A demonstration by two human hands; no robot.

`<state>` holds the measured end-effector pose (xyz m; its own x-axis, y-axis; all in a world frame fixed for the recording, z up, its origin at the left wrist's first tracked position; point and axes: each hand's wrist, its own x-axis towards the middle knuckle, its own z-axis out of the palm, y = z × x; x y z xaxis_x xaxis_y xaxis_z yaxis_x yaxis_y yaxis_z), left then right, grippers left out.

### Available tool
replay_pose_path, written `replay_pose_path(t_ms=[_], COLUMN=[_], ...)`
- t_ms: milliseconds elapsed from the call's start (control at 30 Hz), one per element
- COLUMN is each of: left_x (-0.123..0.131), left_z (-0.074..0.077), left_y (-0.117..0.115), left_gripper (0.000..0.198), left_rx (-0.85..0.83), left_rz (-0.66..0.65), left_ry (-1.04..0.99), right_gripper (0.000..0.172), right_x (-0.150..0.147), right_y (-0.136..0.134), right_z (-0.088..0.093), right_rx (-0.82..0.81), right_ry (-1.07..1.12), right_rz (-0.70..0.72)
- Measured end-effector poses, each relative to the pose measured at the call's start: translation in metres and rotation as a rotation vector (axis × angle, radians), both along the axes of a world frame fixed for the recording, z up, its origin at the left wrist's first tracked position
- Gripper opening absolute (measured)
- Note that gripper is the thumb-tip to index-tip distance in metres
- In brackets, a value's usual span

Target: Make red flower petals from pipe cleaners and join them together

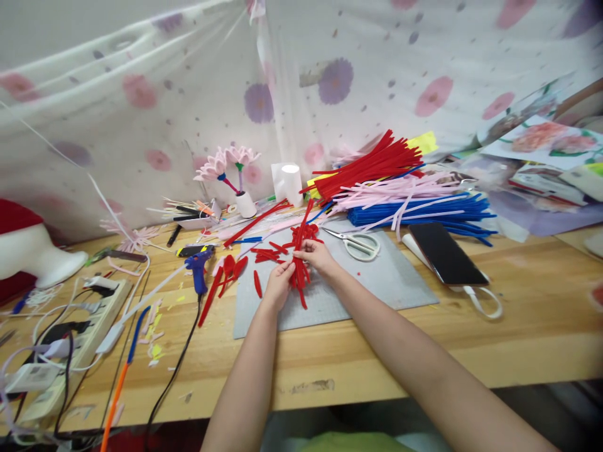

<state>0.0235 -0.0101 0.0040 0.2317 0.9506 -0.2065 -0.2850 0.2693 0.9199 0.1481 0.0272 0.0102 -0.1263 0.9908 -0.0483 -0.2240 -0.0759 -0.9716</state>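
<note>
Over grey mat [400, 282]: red pipe-cleaner bundle [299, 276], pinched low by left hand [279, 284] and high by right hand [319, 256], seemingly to keep stems gathered; scissors [358, 245] lying near.

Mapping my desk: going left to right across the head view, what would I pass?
Power strip → blue glue gun → left hand → red pipe cleaner bundle → right hand → scissors → phone

Soft, bright light is everywhere, with faint shadows on the table [518, 326]. The red bundle [299, 274] looks sharp, but the edges look bent and blurry.
</note>
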Motion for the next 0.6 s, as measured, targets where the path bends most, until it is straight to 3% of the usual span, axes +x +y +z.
replay_pose_path(t_ms=[233, 433, 600], left_x=[-0.007, -0.007, -0.009], left_z=[-0.01, -0.009, -0.004], left_y=[0.0, 0.001, -0.002], left_gripper=[0.022, 0.028, 0.016], left_rx=[0.173, 0.129, 0.154], left_rz=[0.223, 0.094, 0.145], left_ry=[0.184, 0.219, 0.287], right_gripper=[0.03, 0.031, 0.033], right_x=[-0.003, -0.004, -0.005], right_y=[0.002, 0.006, 0.006], right_z=[-0.005, -0.005, -0.005], right_rx=[0.023, 0.035, 0.041], right_ry=[-0.016, -0.069, -0.051], right_rz=[0.099, -0.039, -0.025])
